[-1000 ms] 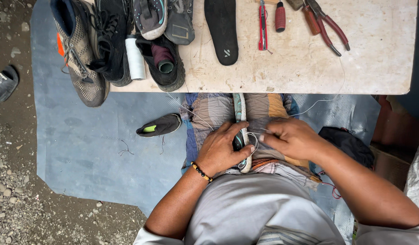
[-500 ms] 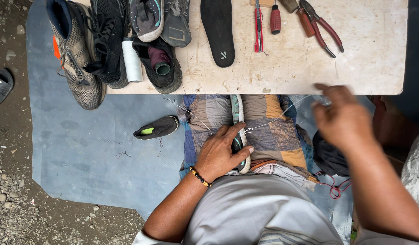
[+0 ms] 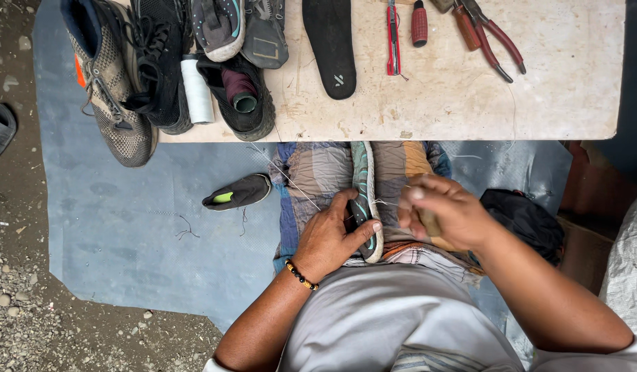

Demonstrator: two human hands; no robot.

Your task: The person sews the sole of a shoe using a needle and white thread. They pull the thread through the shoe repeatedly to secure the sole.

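Observation:
A shoe [image 3: 364, 180] stands sole-edge up on my lap, over a patchwork cloth [image 3: 318, 172]. My left hand [image 3: 335, 234], with a bead bracelet at the wrist, grips the shoe's near end, thumb across the sole. My right hand [image 3: 446, 210] is closed just to the right of the shoe around a small brownish tool handle. A thin pale thread [image 3: 291, 179] runs from the shoe up and left toward the board.
A pale board [image 3: 456, 96] lies ahead with several shoes [image 3: 125, 76], a white thread spool [image 3: 196, 89], a black insole [image 3: 332, 45], a red cutter [image 3: 393, 38], a red-handled tool [image 3: 419, 22] and pliers [image 3: 490, 38]. A black shoe part [image 3: 237, 193] lies on the blue mat [image 3: 125, 227].
My right hand pulled out to the right away from the shoe, then came back in close beside it. My left hand stayed on the shoe.

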